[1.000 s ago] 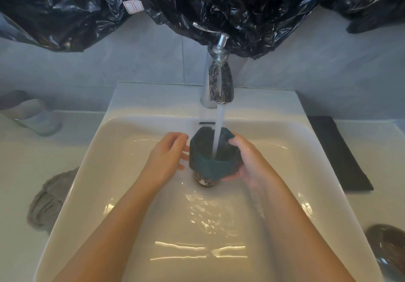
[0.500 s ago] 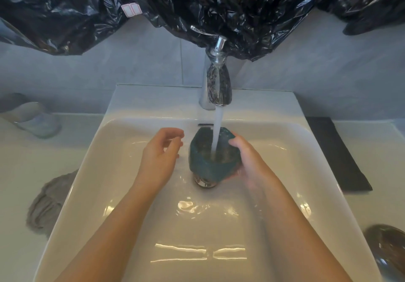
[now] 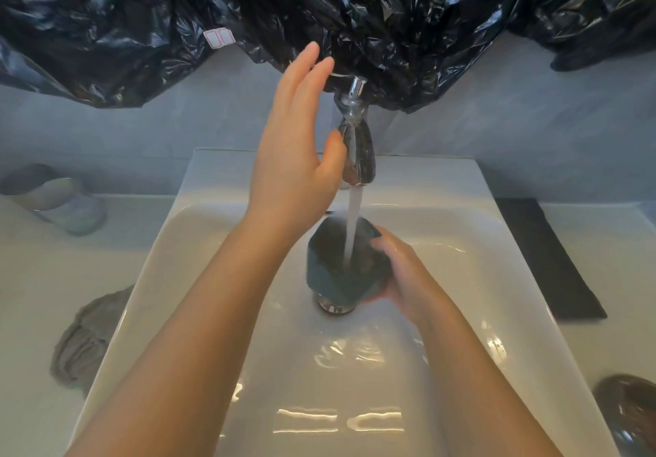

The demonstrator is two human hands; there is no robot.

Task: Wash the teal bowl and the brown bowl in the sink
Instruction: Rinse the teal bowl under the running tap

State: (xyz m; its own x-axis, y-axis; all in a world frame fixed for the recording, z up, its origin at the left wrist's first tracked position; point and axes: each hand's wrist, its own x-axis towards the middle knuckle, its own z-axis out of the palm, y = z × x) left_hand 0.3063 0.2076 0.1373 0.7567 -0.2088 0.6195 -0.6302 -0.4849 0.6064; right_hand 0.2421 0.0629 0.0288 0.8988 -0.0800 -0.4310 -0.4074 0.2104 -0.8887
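Observation:
My right hand [image 3: 404, 275] grips the teal bowl [image 3: 330, 272] by its right side, holding it above the drain [image 3: 333, 309] in the white sink [image 3: 248, 368]. Water runs from the chrome faucet [image 3: 356, 144] straight into the bowl. My left hand [image 3: 294, 144] is raised with its fingers spread, just left of the faucet, fingertips near the faucet's handle; it holds nothing. The brown bowl [image 3: 630, 407] sits on the counter at the lower right, partly cut off by the frame edge.
Black plastic sheeting [image 3: 355, 12] hangs above the faucet. A dark mat [image 3: 543, 257] lies right of the sink. A grey cloth [image 3: 85, 336] lies on the counter to the left, with a pale cup [image 3: 60, 204] on its side behind it.
My left hand rose from beside the teal bowl up to the faucet, fingers now spread. My right hand still holds the bowl under the running water.

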